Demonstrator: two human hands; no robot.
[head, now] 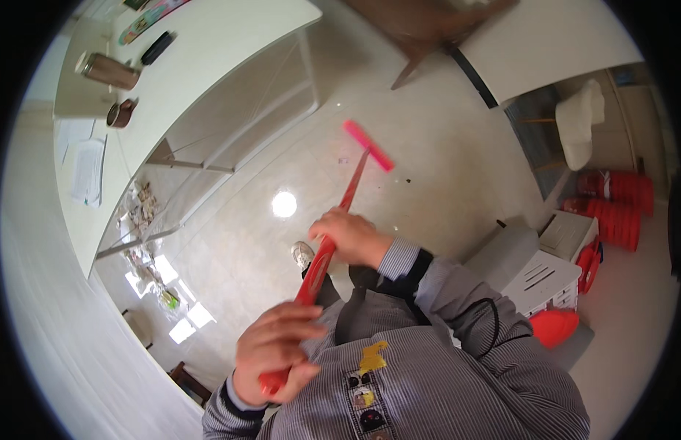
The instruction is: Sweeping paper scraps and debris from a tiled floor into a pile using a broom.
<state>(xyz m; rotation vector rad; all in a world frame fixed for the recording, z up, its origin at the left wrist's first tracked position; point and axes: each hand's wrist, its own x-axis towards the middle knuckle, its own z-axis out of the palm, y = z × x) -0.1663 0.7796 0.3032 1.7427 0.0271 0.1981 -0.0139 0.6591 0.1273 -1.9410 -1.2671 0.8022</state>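
Note:
A floor broom has a long red handle [314,274] and a narrow bright pink head [369,146], which lies at the pale, glossy tiled floor. My left hand [275,344], low in the view, is wrapped around the handle near its upper end, close to my striped clothing. Farther down the shaft, my right hand [349,234] grips it, with the thumb side towards the left. A few small dark specks [408,180] lie on the floor to the right of the pink head. One light shoe [302,254] shows left of the handle.
At left, a white table [208,71] holds a tumbler [109,70], a mug [120,113] and papers [88,171]; bagged items [145,264] lie by its metal frame. Brown wooden furniture [423,27] stands ahead. A white tabletop [549,44], red stacked stools [610,220] and a white slotted unit [541,280] are at right.

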